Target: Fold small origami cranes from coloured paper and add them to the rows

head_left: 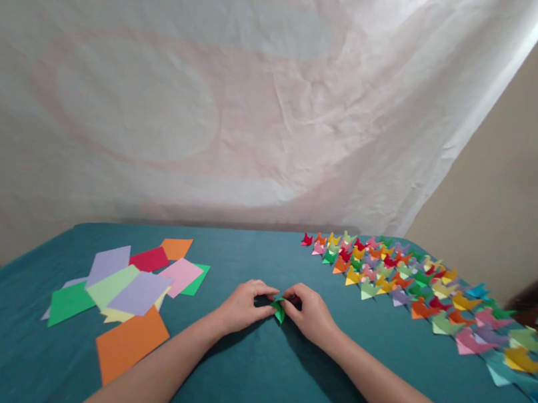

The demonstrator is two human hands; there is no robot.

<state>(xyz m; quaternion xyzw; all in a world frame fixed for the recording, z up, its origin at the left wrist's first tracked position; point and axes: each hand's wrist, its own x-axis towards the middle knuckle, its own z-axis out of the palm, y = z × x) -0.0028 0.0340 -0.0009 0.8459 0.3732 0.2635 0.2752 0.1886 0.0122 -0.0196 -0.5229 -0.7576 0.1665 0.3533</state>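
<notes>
Between my two hands, low over the middle of the table, is a small folded piece of green paper [279, 311]. My left hand [248, 307] pinches its left side between thumb and fingers. From the right, my right hand [307, 311] grips the upper right part with thumb and forefinger. The fingertips hide part of the folds; a pointed green end hangs below them. Loose sheets of coloured paper lie left of my left hand, among them an orange sheet [131, 344] beside my left forearm.
Rows of small folded paper figures in many colours [402, 290] stand along the right side of the teal-covered table [230, 391]. More flat sheets, such as a light green one [111, 286], overlap at the left. A pale hanging cloth [243, 103] closes off the back.
</notes>
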